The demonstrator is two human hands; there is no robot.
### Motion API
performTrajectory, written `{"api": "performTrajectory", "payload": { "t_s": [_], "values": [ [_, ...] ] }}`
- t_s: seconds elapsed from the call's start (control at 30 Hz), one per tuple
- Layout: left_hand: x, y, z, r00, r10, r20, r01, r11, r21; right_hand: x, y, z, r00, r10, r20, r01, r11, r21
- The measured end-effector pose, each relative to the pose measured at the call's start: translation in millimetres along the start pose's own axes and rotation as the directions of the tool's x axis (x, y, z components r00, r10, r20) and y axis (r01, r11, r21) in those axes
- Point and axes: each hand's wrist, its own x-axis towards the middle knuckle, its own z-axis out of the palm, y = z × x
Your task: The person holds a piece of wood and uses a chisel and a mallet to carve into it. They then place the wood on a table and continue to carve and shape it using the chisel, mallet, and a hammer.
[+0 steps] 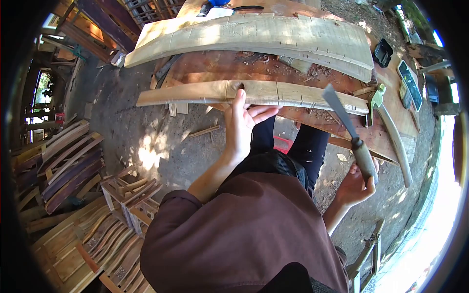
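A long curved strip of pale wood lies along the near edge of a reddish workbench. My left hand rests against its middle, thumb over the top near a notch, fingers spread below. My right hand hangs lower at the right, closed around the wooden handle of a flat-bladed chisel. The blade points up toward the right end of the strip without touching it.
A wider curved plank lies further back on the bench among wood shavings. An adze-like tool with a curved handle hangs off the bench at right. Stacked curved wooden pieces and small frames crowd the ground at left.
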Motion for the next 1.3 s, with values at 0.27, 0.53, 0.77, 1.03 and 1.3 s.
{"api": "performTrajectory", "payload": {
  "t_s": [0.27,0.53,0.77,1.03,1.3],
  "values": [
    [2,11,-16,0.989,-0.148,-0.020,0.144,0.903,0.405,12,8,11,0.999,-0.019,0.051,0.021,0.999,-0.047],
    [-2,11,-32,0.962,-0.263,0.078,0.204,0.874,0.442,10,13,2,0.992,0.027,0.121,-0.022,0.999,-0.042],
    [-19,18,-24,0.959,0.012,0.284,-0.193,0.760,0.621,7,9,4,0.994,0.020,0.109,-0.012,0.997,-0.072],
    [22,37,-14,0.706,0.317,0.634,-0.642,-0.092,0.761,16,-15,5,0.969,-0.215,0.124,0.231,0.964,-0.132],
    [36,22,3,0.670,0.294,0.682,-0.675,-0.140,0.724,11,-48,36,0.771,-0.559,0.306,0.632,0.608,-0.481]
  ]
}}
